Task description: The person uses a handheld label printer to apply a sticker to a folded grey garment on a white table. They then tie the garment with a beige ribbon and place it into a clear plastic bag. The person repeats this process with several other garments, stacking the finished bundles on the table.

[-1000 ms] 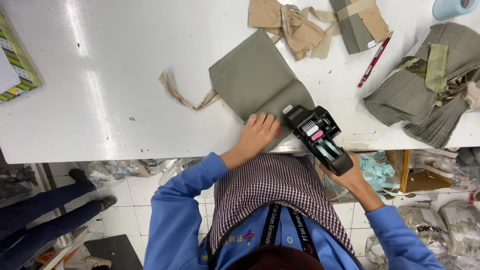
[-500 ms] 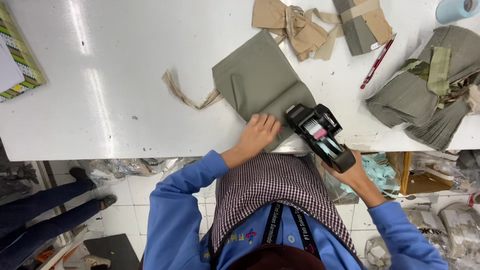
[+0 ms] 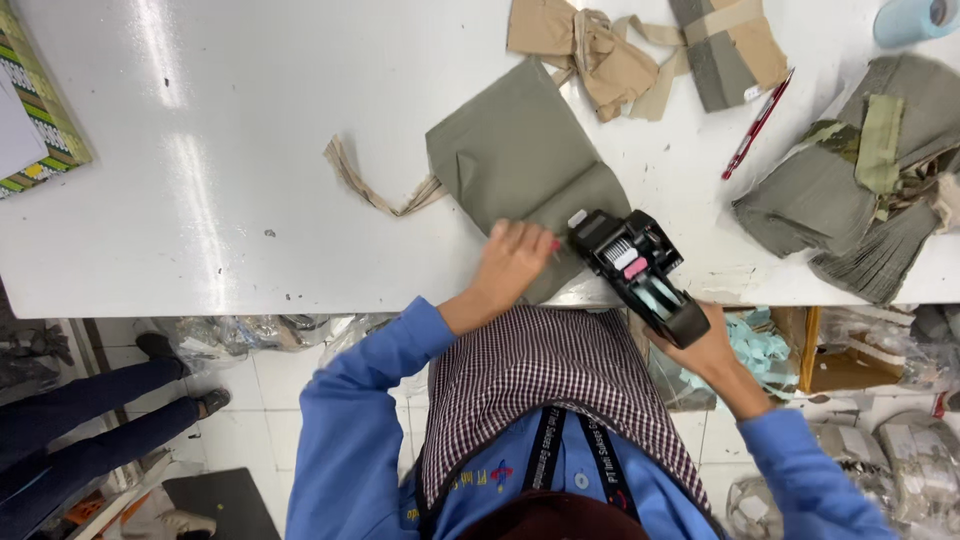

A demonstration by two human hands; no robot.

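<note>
A grey-green fabric pouch (image 3: 520, 165) with a tan strap (image 3: 370, 185) lies on the white table (image 3: 250, 150). My left hand (image 3: 512, 262) rests on the pouch's near corner, fingers curled against the cloth. My right hand (image 3: 708, 345) grips the handle of a black label gun (image 3: 640, 270), whose head sits at the pouch's near right edge, just right of my left fingers.
A stack of grey-green fabric pieces (image 3: 860, 190) lies at right, with a red pen (image 3: 757, 125) beside it. Tan and grey cloth pieces (image 3: 640, 50) sit at the far edge. A patterned box (image 3: 35, 110) is at left. Another person's legs (image 3: 90, 420) stand at lower left.
The view has shifted slightly. My left hand stays on the pouch's corner and the label gun stays at its edge, both almost unmoved.
</note>
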